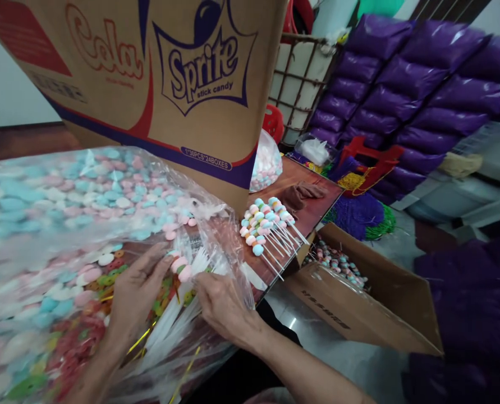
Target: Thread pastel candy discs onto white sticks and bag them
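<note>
Head view: left fingers are pinching a pink-and-green round-candy stack; right fingers are sitting curled beside it, hold unclear.

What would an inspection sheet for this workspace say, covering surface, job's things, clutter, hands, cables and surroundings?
Surface: reddish-brown tabletop, largely covered at left.
Job's things: pastel candies in a clear plastic bag; red ring-shaped pieces; loose thin white sticks; a pile of pastel candies on white sticks near the table's edge.
Clutter: tall brown cardboard box printed "Sprite"; crumpled brown cloth.
Hands: bare left hand pinches a pink-and-green candy stack; bare right hand curled beside it, grip hidden.
Cables: nothing seen.
Surroundings: open brown cardboard carton holding candies; shiny purple bundles.
</note>
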`<state>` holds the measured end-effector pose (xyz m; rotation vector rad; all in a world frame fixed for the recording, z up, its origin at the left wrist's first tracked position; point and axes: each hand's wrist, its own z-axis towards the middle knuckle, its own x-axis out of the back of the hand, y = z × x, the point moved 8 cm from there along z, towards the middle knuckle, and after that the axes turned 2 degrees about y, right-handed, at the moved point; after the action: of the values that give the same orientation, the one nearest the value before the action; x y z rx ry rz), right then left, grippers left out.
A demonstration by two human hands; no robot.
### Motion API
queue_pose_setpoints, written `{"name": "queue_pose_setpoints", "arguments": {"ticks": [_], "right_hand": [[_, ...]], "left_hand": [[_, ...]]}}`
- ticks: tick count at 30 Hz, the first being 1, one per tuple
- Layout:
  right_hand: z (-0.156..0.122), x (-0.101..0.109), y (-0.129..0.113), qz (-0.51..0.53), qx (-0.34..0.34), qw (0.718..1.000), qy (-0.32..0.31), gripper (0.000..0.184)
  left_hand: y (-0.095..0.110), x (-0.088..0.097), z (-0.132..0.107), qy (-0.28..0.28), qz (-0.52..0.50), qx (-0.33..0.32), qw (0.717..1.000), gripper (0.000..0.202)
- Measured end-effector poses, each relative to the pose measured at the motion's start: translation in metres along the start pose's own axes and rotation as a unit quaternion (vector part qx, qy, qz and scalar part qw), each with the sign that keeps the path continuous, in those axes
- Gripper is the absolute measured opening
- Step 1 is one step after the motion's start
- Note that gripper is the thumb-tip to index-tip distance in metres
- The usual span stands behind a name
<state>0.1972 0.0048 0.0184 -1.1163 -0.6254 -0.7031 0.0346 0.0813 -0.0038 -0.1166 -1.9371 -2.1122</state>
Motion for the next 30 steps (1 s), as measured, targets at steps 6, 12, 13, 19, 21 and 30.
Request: {"name": "queue_pose_setpoints", "arguments": {"ticks": [6,12,13,19,21,30], "right_hand": [[-0.003,0.053,0.038,0.066,-0.009,0.996,0.066,0.021],[0.003,0.136,0.121,-0.085,-0.12,0.956,0.255,0.027],[0.005,0.144,0.134,-0.131,-0.139,0.944,0.268,0.027],[0.01,0.152,0.159,-0.26,-0.153,0.919,0.255,0.024],[0.004,0.15,0.133,-0.245,-0.097,0.913,0.311,0.022],[0.008,-0.014,-0.009,-0.045,0.169,0.984,-0.042,0.025]], "left_hand": [[0.011,-0.018,0.002,-0.048,-0.003,-0.013,0.999,0.046],[0.002,-0.005,0.012,-0.051,0.058,-0.031,0.997,0.054],[-0.002,0.0,0.013,-0.046,0.089,-0.045,0.994,0.051],[-0.012,0.026,0.02,-0.016,0.302,-0.116,0.946,0.035],[-0.01,0.027,0.025,-0.024,0.354,-0.141,0.924,0.031],[-0.007,-0.001,0.072,-0.071,0.453,-0.171,0.872,0.032]]}}
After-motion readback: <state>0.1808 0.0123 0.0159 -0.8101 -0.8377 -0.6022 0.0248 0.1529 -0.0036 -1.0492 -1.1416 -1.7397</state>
